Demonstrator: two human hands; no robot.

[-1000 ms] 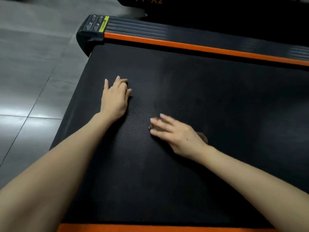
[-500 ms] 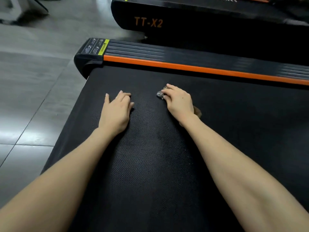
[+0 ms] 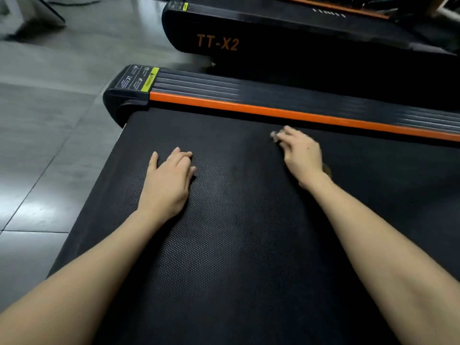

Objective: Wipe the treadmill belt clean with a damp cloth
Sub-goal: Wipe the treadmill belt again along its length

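Grey floor tiles (image 3: 49, 125) with a dull shine fill the ground past the end of the orange rail (image 3: 273, 112), the bright strip I take as my landmark. On the far side of the rail, across a black ribbed side step, stands a second treadmill (image 3: 286, 43) with "TT-X2" in orange letters on its flank. At the rail's end sits a black end cap (image 3: 124, 98) carrying a warning label (image 3: 148, 79) with a yellow-green band.

On the near side of the rail lies the treadmill belt (image 3: 236, 257), black and finely dimpled, and both of the person's bare forearms reach across it toward the rail. From my remote seat I see the right hand (image 3: 302, 155) close to the rail, palm down on the cloth (image 3: 274, 135). Only scraps of the cloth show: a grey bit at the blurred fingertips, nearest the rail, and a brownish bit by the wrist. The fingers stretch forward over it and press it onto the belt; they are not curled into a fist.

The left hand (image 3: 166, 183) rests farther from the rail, toward the end cap's side of the belt. It lies palm down on the bare belt, relaxed, fingers together and lightly bent, thumb spread apart, holding nothing. The two hands are well apart.
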